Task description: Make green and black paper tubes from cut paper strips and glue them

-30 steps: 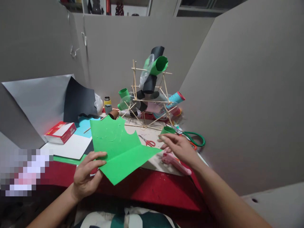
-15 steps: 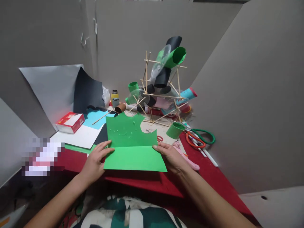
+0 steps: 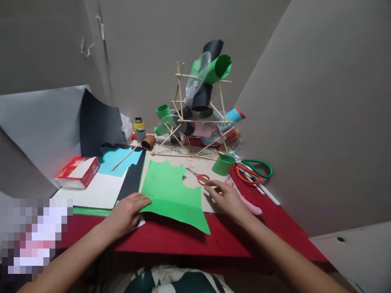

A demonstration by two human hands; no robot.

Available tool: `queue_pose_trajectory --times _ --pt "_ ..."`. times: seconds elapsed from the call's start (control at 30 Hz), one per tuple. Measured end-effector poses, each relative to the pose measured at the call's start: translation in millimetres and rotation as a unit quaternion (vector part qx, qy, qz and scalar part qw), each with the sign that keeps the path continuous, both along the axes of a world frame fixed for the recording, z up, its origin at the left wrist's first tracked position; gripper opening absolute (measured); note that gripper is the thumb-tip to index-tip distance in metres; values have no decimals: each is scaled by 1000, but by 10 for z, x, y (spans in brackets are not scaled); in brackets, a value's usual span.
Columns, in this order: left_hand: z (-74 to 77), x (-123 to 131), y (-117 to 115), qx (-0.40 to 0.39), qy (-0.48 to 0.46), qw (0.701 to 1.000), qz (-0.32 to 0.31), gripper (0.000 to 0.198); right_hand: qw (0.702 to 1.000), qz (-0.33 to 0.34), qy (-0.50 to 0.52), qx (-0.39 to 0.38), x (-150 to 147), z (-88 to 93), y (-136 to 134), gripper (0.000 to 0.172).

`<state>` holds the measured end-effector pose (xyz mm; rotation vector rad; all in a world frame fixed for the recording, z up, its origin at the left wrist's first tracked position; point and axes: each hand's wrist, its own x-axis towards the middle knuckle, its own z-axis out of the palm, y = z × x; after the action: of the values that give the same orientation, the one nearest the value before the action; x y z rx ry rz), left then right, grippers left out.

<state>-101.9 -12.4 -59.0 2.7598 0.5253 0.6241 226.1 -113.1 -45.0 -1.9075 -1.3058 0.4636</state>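
Note:
A sheet of green craft paper [image 3: 174,189] lies on the table, its far edge cut into curves and a crease running across its near part. My left hand [image 3: 130,209] is closed at the sheet's left edge, with fingers on top and the thumb hidden. Over to the right, my right hand [image 3: 224,197] is off the paper, thumb and index finger apart. Those fingertips are right by the handles of small red scissors [image 3: 202,178], whose blades point to the far left; whether they touch is unclear.
Behind stands a stick frame [image 3: 201,121] bearing green and black paper tubes. A green paper ring [image 3: 224,165] and large scissors [image 3: 249,175] lie at the right. On the left are a red box [image 3: 77,173], blue paper [image 3: 114,162] and a brown tube [image 3: 148,142].
The green paper has gone from raised and folded in both hands to lying mostly flat. My right hand has let go of it and moved to the red scissors.

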Motion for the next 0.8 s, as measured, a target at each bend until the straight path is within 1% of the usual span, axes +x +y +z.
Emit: queue_pose_trajectory --times 0.1,0.23,0.3,0.4,0.47,0.53,0.6,0.67,0.7,0.73,0.77,0.8 --pt "-13 -21 25 3 2 1000 -3 65 989 12 -138 -42 26 87 88 27" --pt "-15 2 48 16 -6 1000 -8 68 958 22 -259 -124 67 198 285 26" --pt "-21 8 43 24 -11 1000 -10 66 942 29 -299 -152 134 218 380 26" --pt "-45 2 29 41 -7 999 -8 62 924 47 -338 -174 258 233 510 23" --pt "-74 -7 32 53 -1 999 -3 62 917 65 -351 -178 326 270 567 20" --pt "-110 -18 52 64 2 998 -3 62 916 84 -353 -173 381 354 559 17" --pt "-142 -29 82 76 4 997 -8 63 918 98 -350 -161 446 481 443 15" --pt "-158 -36 106 84 17 996 -6 64 925 102 -338 -141 546 616 212 14" --pt "-157 -35 113 87 21 996 -2 63 931 97 -330 -123 615 670 65 15" --pt "-150 -29 115 87 22 996 4 62 945 92 -302 -84 696 706 -90 16" --pt "-138 -18 113 86 19 996 8 60 956 72 -280 -57 789 720 -242 17" --pt "-120 -1 110 83 14 996 8 58 961 48 -266 -53 889 711 -377 19"
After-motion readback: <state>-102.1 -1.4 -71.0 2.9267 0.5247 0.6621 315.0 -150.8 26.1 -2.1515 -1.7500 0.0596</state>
